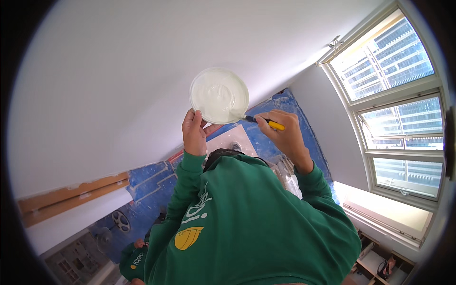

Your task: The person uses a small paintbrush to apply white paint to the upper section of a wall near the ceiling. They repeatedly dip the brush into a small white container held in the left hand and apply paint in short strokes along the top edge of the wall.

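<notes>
My left hand [195,133] holds a round pale plastic tub [219,95] by its near-left rim, thumb on top. White paint or a similar creamy coating fills the part of it that I can see. In my right hand [281,130] is a paintbrush [250,119] with a black and yellow handle. Its bristles rest at the tub's near-right edge, wet with the white coating. Both hands are raised in front of my chest, close to a smooth white wall [107,82].
Blue protective sheeting [283,103] covers the floor, with a pale board [231,139] on it. Windows [388,57] line the right side, one pane tilted out. Another person in a green top [133,260] is at lower left, near a wheel-like object [121,221]. Wooden shelving [374,258] stands at lower right.
</notes>
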`<state>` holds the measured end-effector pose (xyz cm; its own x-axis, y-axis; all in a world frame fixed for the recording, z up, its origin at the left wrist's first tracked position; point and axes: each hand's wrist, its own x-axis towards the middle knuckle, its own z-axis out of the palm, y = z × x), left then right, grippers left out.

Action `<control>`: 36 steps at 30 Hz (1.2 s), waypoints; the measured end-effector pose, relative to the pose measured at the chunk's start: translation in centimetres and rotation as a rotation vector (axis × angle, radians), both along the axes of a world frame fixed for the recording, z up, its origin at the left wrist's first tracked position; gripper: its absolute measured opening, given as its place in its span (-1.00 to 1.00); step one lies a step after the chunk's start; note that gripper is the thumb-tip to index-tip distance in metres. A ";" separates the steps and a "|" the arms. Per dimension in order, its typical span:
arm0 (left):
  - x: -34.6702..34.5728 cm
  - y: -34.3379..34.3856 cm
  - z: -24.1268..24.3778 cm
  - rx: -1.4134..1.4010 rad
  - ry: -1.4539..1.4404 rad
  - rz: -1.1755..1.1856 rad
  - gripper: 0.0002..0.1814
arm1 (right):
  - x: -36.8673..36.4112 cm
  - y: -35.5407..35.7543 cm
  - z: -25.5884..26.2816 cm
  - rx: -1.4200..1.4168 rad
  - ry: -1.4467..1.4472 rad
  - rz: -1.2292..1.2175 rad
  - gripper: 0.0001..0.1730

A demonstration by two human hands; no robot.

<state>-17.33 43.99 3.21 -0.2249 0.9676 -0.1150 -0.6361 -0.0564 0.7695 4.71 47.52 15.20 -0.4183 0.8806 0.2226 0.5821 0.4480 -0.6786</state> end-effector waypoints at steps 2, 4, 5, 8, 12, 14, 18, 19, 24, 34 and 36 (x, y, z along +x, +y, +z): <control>-0.6 -0.7 -0.3 -0.017 -0.013 0.020 -0.59 | -1.3 -0.8 -0.6 -0.117 0.083 -0.023 -0.86; -1.6 -1.4 -0.8 -0.008 -0.025 0.015 -0.62 | -2.1 -0.5 -0.1 -0.127 0.136 -0.042 -0.86; -2.0 -2.0 -1.1 -0.003 -0.032 0.011 -0.63 | -2.4 -0.4 0.4 -0.132 0.162 -0.052 -0.86; -3.3 -3.0 -1.8 0.003 -0.088 0.015 -0.64 | -4.1 0.2 1.5 -0.034 0.096 -0.007 -0.86; -5.1 -4.4 -1.6 0.016 -0.129 0.039 -0.65 | -5.2 -0.6 1.7 -0.057 -0.036 0.131 -0.84; -6.4 -5.1 -1.9 0.019 -0.142 0.020 -0.64 | -6.3 -0.6 2.3 -0.024 -0.051 0.111 -0.84; -8.0 -6.1 -2.1 0.045 -0.172 0.001 -0.62 | -7.3 -1.4 2.9 -0.069 -0.100 0.210 -0.83; -8.3 -6.6 -1.9 0.044 -0.196 0.007 -0.61 | -7.3 -1.4 2.9 -0.049 -0.064 0.220 -0.80; -9.5 -6.9 -3.3 0.035 -0.327 0.054 -0.57 | -6.1 -2.1 2.2 0.060 -0.009 0.244 -0.73; -7.6 -4.9 -3.3 -0.008 -0.353 0.093 -0.57 | -1.2 -2.1 1.8 0.025 -0.007 0.166 -0.77; -6.4 -4.4 -3.1 -0.035 -0.374 0.124 -0.57 | 0.4 -1.3 2.1 0.040 -0.031 0.176 -0.81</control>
<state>-23.69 39.60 0.11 -0.2765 0.9297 -0.2434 -0.8627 -0.1285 0.4892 5.07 46.17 17.31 -0.5724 0.7840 0.2402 0.5129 0.5709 -0.6411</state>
